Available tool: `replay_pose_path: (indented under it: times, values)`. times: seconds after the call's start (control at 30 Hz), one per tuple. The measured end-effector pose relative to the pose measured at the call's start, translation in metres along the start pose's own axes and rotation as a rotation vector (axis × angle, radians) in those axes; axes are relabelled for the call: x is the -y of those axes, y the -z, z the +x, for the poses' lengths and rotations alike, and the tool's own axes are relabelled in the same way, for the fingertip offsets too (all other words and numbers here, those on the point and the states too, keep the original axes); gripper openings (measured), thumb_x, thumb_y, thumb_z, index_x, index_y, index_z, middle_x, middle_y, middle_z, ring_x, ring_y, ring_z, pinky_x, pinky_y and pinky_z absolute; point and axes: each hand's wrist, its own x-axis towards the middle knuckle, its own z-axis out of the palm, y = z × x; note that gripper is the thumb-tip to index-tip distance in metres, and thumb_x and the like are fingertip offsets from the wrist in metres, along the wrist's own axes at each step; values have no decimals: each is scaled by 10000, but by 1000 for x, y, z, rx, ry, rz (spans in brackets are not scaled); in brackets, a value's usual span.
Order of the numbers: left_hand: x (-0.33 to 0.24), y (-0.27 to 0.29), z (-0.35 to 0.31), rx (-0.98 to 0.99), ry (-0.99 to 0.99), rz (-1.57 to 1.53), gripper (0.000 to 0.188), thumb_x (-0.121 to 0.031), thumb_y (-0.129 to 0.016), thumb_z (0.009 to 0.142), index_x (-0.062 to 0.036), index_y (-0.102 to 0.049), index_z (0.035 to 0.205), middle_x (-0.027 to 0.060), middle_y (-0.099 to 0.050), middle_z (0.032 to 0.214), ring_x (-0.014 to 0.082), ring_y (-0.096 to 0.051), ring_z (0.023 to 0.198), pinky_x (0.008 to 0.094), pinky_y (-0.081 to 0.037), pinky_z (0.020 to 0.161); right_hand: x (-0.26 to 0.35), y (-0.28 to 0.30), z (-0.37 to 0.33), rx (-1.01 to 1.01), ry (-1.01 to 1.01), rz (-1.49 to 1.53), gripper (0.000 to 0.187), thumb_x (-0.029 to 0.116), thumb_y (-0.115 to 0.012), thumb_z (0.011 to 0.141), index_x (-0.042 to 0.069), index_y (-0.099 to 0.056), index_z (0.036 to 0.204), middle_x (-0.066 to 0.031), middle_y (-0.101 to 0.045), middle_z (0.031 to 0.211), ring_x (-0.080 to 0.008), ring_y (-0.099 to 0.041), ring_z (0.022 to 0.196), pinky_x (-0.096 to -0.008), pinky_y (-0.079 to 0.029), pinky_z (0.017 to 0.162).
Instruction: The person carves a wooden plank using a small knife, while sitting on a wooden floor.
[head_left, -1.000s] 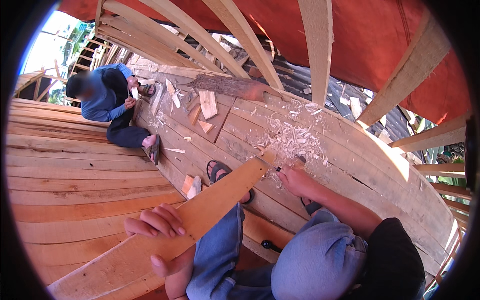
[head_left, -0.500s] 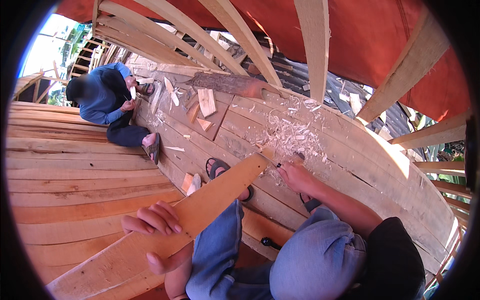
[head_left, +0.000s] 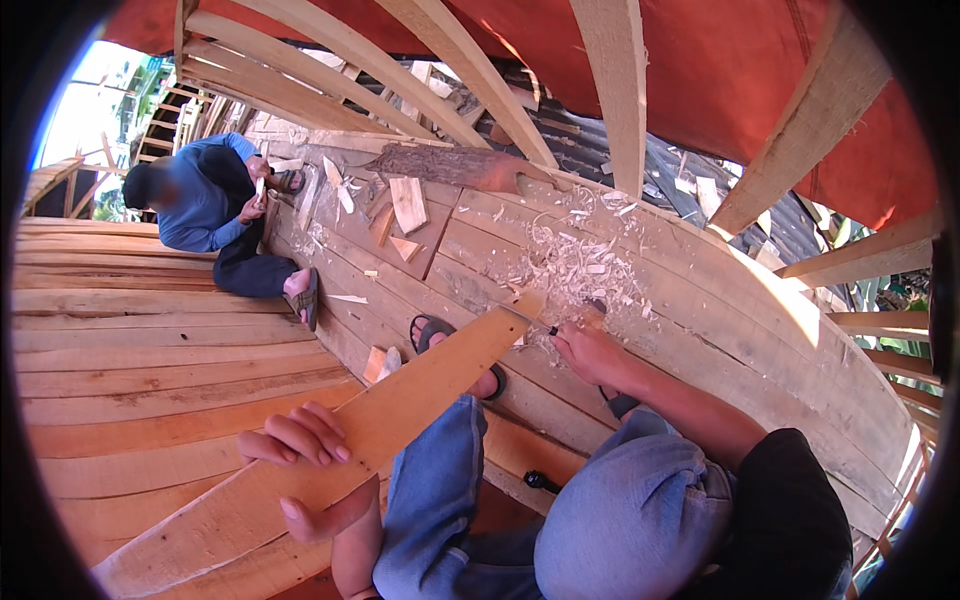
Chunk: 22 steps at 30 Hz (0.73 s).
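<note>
Head view: left hand [head_left: 300,455] still grips plank [head_left: 380,420]; right hand [head_left: 590,352] stays clenched on blade [head_left: 528,318]

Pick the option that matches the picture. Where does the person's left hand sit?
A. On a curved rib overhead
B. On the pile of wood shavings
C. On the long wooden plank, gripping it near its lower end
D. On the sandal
C: the left hand wraps its fingers over the edge of the long wooden plank, while the right hand works a blade at the plank's far end beside the wood shavings.
</note>
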Motion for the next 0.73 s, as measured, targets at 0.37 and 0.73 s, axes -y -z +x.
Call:
replay_pose_path:
  times: [0.37, 0.73]
  values:
    - [0, -2, 1, -23, 10, -1, 386, -382, -596, 767, -116, -327, 843, 38, -398, 636, 137, -421, 511, 275, -370, 571, -16, -8, -5, -34, -97, -4, 392, 301, -425, 980, -78, -515, 940, -292, -611, 759, -468, -614, 747, -533, -488, 723]
    - [1, 6, 0, -22, 8, -19, 400, -388, -607, 766, -114, -329, 853, 42, -399, 642, 143, -425, 519, 279, -372, 584, -2, -11, -4, -22, 28, 1, 364, 319, -445, 973, -43, -472, 954, -298, -589, 732, -481, -588, 732, -552, -453, 714]
